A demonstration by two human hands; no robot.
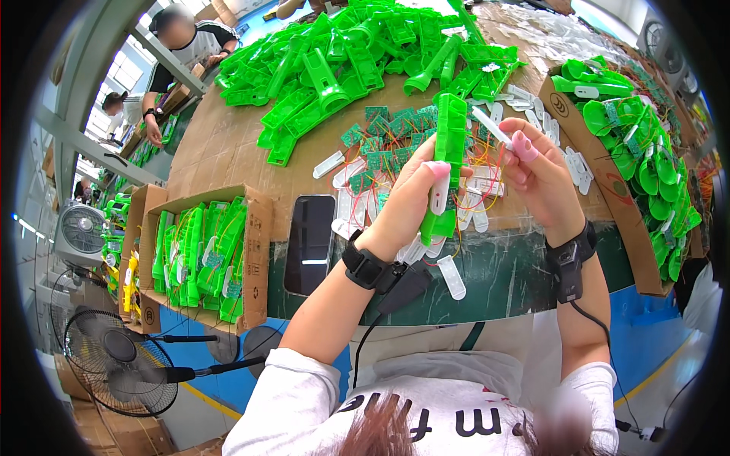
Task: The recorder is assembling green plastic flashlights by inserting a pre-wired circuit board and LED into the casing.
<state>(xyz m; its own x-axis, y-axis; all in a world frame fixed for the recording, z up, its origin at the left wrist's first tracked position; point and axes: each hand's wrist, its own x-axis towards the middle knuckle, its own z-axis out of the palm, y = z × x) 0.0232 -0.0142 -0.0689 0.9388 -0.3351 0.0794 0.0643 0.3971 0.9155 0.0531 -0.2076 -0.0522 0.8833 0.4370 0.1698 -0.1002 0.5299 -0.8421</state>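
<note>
My left hand point(411, 194) is closed around a long green plastic housing point(451, 121), held upright over the table. Under that thumb, a small white oval cover point(439, 199) lies against the housing. To the right, my right hand point(538, 173) pinches a narrow white plastic strip point(491, 125) between thumb and fingers, its tip near the housing's upper part but apart from it. Beneath and behind both hands lie small green circuit boards point(378, 144) with red and yellow wires, mixed with white oval plastic covers point(452, 277). My palms hide part of this heap.
A big heap of green housings point(323, 76) covers the far table. A black phone point(309, 243) lies left of my forearm. Cardboard boxes point(257, 262) of wired green parts stand left and right point(617, 199). Fans point(120, 346) are at lower left; a co-worker point(190, 42) is at far left.
</note>
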